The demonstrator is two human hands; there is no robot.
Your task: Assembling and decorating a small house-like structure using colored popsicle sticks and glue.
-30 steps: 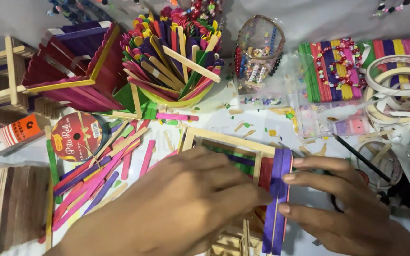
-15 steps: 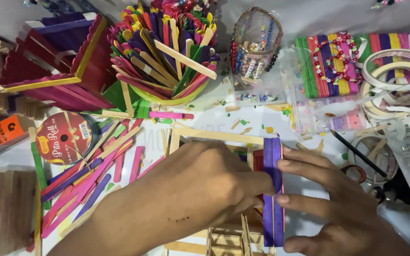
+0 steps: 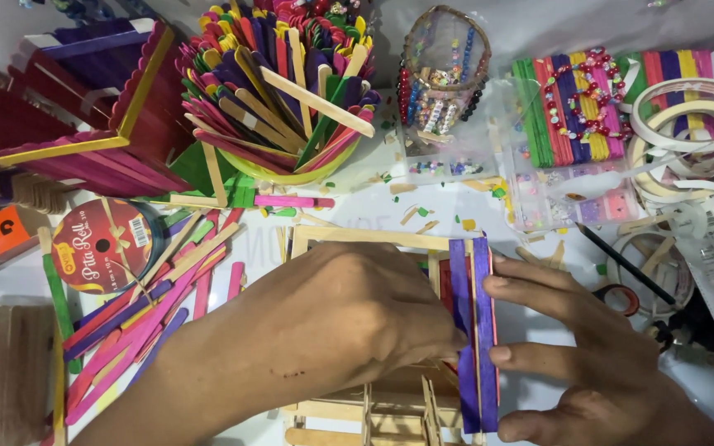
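While the purple sticks (image 3: 473, 330) run lengthwise away from the body, both hands pinch them: left hand (image 3: 349, 322) and right hand (image 3: 588, 363) pressing opposite edges

My hands are bare: no gloves, no rings, no watch or band at either wrist. My left hand (image 3: 332, 330) shows its back and a length of forearm with no sleeve on it; a few small dark specks mark the forearm near the wrist. My right hand (image 3: 597, 355) shows short, plain, unpainted nails on the thumb and fingers. Its wrist is also uncovered, without any sleeve.
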